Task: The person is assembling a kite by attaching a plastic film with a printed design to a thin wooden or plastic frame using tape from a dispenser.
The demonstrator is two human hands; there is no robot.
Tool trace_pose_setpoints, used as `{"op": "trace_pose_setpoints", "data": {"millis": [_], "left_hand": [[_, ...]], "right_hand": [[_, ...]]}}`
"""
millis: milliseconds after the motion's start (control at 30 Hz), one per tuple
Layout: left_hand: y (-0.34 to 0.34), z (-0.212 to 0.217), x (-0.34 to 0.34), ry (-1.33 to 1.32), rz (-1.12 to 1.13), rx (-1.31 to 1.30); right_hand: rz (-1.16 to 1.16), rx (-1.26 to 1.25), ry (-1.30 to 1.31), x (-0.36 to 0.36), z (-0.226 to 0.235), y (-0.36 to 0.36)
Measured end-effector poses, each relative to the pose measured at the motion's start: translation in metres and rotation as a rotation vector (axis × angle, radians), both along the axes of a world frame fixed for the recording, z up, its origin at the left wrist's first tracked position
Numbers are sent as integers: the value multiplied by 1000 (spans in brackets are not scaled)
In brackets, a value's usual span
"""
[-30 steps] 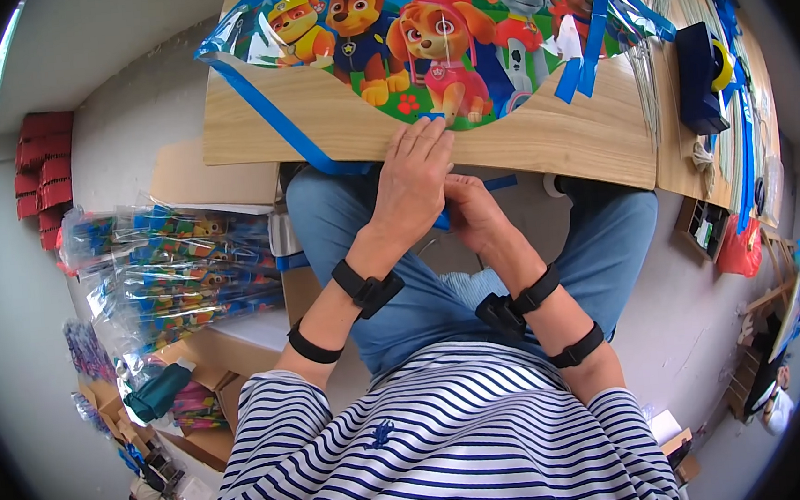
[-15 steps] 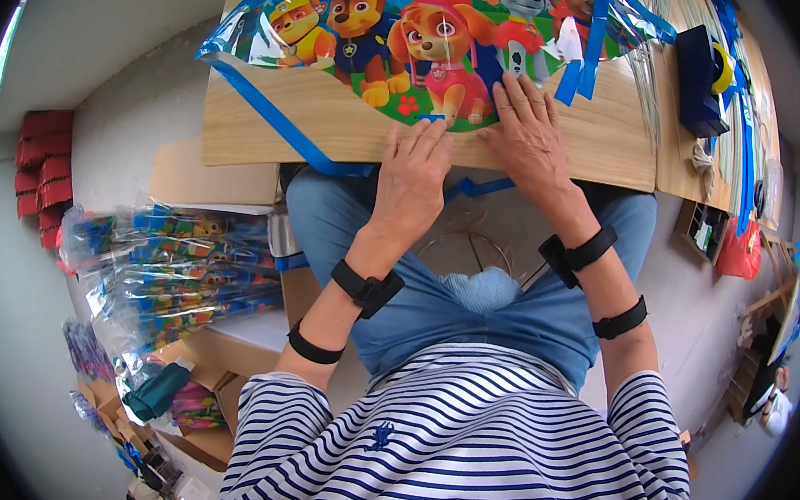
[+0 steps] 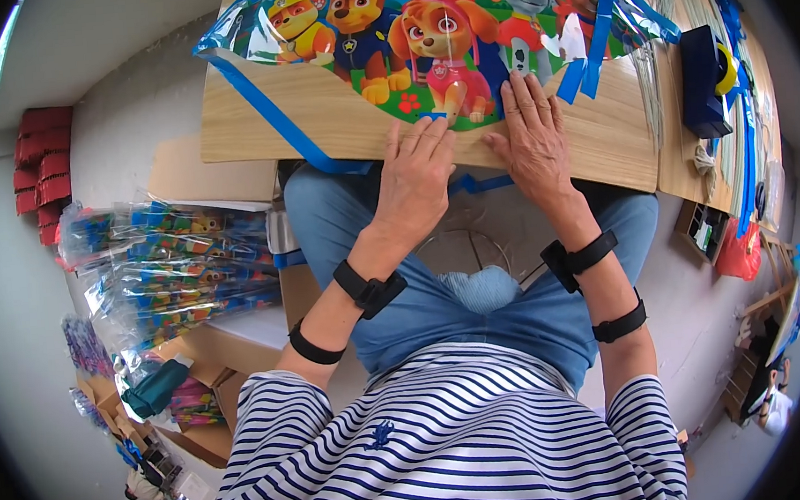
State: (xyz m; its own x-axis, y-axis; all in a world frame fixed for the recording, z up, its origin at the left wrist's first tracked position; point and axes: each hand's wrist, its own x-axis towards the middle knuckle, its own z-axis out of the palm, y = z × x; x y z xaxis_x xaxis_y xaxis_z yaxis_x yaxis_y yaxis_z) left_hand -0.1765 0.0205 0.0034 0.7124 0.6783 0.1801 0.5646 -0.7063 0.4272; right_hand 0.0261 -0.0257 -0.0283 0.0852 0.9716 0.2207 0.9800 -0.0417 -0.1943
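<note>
A glossy plastic sheet (image 3: 446, 54) printed with cartoon dogs lies on the wooden table (image 3: 268, 119), its curved lower edge toward me. Blue ribbon (image 3: 292, 132) trails from its left side, and more blue strips hang at its right. My left hand (image 3: 415, 178) rests at the table's front edge, fingers stretched out, their tips at the sheet's lower edge beside a small blue tab (image 3: 433, 116). My right hand (image 3: 537, 145) lies flat and open, fingertips on the sheet's lower right edge, thumb apart. Nothing shows in either hand; the left palm is hidden.
On the right stand a dark blue tape dispenser (image 3: 702, 85) with yellow tape and bundles of thin pale rods (image 3: 650, 103). A red plastic bag (image 3: 738, 247) hangs below. Left of my legs are a pile of packaged printed sheets (image 3: 177, 277) and a cardboard box (image 3: 230, 353).
My right hand has shifted slightly right, with its fingers straighter and its thumb nearer the table edge. The left hand and the sheet have barely moved.
</note>
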Motion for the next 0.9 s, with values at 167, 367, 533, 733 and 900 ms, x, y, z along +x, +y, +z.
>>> {"op": "trace_pose_setpoints", "data": {"millis": [167,367,533,733,900], "left_hand": [[-1,0,0,8,-1,4],[-1,0,1,26,3,12],[-2,-2,1,44,13,29],[-3,-3,1,64,21,49],[-4,-3,2,69,32,38]], "right_hand": [[-2,6,-2,0,-2,0],[0,-7,-6,0,-1,0],[3,-1,2,0,-2,0],[8,5,15,0,-2,0],[7,1,5,0,-3,0]]}}
